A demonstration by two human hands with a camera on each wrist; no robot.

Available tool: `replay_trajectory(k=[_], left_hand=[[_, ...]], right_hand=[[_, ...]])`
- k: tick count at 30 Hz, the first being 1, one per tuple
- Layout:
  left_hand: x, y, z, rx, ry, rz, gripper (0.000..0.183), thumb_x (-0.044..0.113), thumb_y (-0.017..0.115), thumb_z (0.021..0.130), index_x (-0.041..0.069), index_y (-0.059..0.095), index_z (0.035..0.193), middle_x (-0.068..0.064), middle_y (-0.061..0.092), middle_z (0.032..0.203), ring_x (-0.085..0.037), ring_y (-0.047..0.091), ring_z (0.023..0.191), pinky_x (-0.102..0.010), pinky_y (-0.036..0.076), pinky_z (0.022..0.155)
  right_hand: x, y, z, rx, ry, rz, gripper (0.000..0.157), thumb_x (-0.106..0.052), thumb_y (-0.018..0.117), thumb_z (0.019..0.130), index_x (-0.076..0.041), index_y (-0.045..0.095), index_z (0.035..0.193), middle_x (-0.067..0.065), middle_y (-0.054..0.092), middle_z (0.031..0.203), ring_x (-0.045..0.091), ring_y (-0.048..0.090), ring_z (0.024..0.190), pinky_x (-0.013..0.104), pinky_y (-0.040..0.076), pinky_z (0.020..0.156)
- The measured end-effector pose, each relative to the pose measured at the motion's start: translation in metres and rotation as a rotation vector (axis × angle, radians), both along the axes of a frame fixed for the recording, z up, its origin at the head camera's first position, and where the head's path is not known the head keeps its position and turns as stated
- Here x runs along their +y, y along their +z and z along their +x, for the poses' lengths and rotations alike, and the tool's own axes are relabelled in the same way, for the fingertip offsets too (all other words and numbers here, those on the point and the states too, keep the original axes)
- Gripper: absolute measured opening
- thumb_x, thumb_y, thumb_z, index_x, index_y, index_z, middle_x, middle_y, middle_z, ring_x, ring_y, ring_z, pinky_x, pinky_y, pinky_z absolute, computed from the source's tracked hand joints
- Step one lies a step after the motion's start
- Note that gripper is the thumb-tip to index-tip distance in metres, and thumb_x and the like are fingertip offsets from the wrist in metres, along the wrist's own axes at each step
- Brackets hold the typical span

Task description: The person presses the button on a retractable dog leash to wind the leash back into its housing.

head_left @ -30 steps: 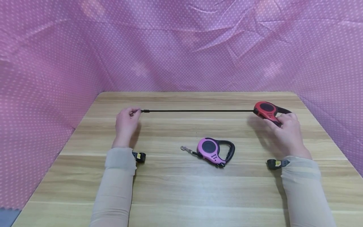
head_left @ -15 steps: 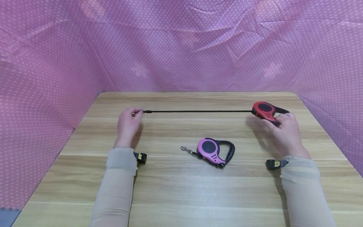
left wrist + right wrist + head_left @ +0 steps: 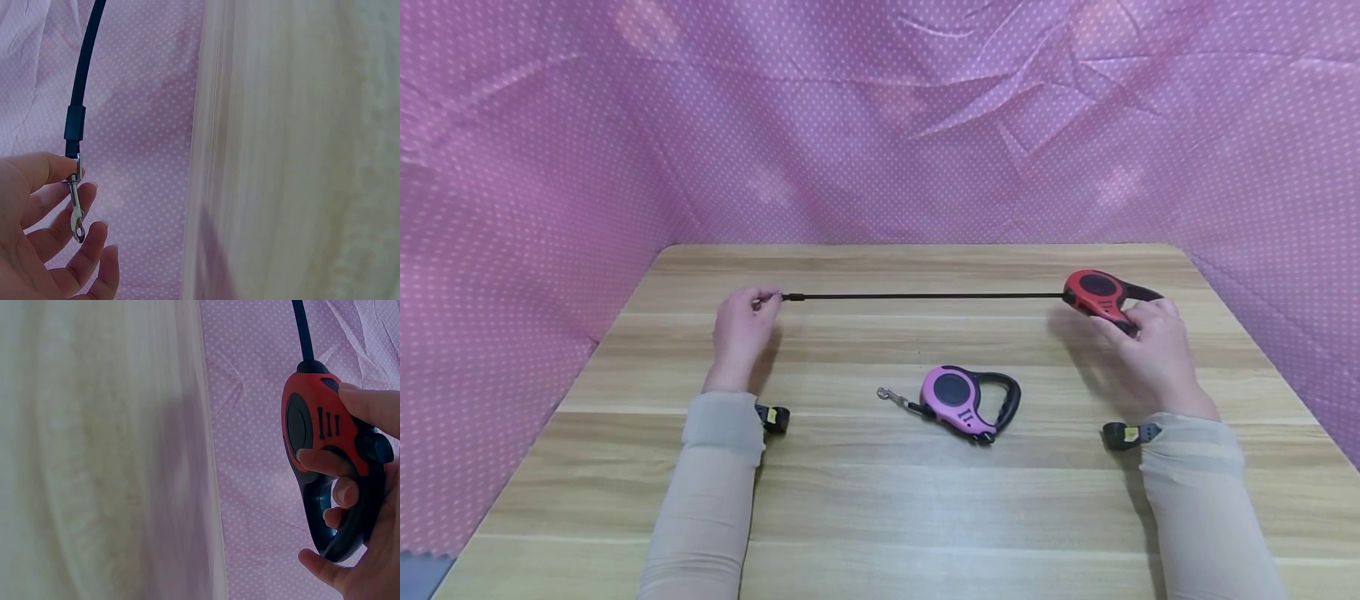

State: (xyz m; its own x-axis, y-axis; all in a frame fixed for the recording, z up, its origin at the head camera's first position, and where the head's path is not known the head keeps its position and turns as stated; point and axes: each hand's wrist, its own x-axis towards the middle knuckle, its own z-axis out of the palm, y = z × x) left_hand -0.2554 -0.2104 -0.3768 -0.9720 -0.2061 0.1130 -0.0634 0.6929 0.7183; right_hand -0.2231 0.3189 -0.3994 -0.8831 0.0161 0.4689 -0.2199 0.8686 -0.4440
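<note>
Left hand (image 3: 743, 337) pinches silver metal clip (image 3: 75, 199), right hand (image 3: 1157, 350) grips red-black leash (image 3: 1097, 286); I see wood-grain table (image 3: 955, 517), dotted pink cloth (image 3: 880, 150), pink-black leash (image 3: 952, 389).

Setting: makeshift tabletop recording booth; kind of room beyond it cannot be told. Evidence: creased pink dotted cloth (image 3: 880, 167) hangs across the top and down both sides of the frame; wood-grain table (image 3: 880, 517) spans centre and bottom; black wrist cameras (image 3: 775, 419) left and right of centre.
</note>
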Motion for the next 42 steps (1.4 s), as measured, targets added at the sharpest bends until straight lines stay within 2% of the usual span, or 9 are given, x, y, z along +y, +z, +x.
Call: replay_trajectory(k=[8,17,31,42], left_hand=[[0.0001,-0.0016,-0.0016,0.003,0.004,-0.011,0.035,0.032,0.055,0.1,0.01,0.064,0.126,-0.015,0.063,0.13,-0.034,0.057,0.119,-0.053,0.043,0.105],[0.0021,-0.0006,-0.003,-0.018,-0.009,-0.006,0.036,0.032,0.054,0.1,0.01,0.064,0.127,-0.015,0.063,0.131,-0.034,0.057,0.121,-0.053,0.042,0.106],[0.0035,-0.0038,-0.0042,0.004,-0.02,-0.023,0.037,0.034,0.054,0.1,0.01,0.064,0.127,-0.016,0.063,0.13,-0.035,0.056,0.12,-0.055,0.042,0.105],[0.0046,-0.007,-0.0048,0.007,-0.023,-0.027,0.037,0.034,0.054,0.1,0.01,0.064,0.127,-0.016,0.062,0.131,-0.035,0.055,0.121,-0.056,0.041,0.105]], right_hand=[[-0.0017,-0.0011,-0.0014,0.022,0.006,-0.015,0.042,-0.028,0.073,0.087,0.003,0.055,0.065,0.021,0.058,0.076,0.035,0.045,0.093,0.043,0.031,0.078],[-0.0014,-0.0005,-0.0018,0.002,0.012,0.011,0.046,-0.035,0.07,0.09,0.005,0.059,0.071,0.022,0.061,0.081,0.036,0.046,0.096,0.045,0.031,0.078],[-0.0037,-0.0008,-0.0013,-0.008,0.018,-0.004,0.045,-0.034,0.071,0.089,0.003,0.057,0.067,0.022,0.06,0.081,0.035,0.044,0.094,0.045,0.03,0.08],[-0.0056,-0.0007,-0.0009,-0.002,0.038,-0.007,0.045,-0.035,0.07,0.091,0.005,0.06,0.071,0.023,0.061,0.081,0.035,0.044,0.093,0.045,0.03,0.079]])
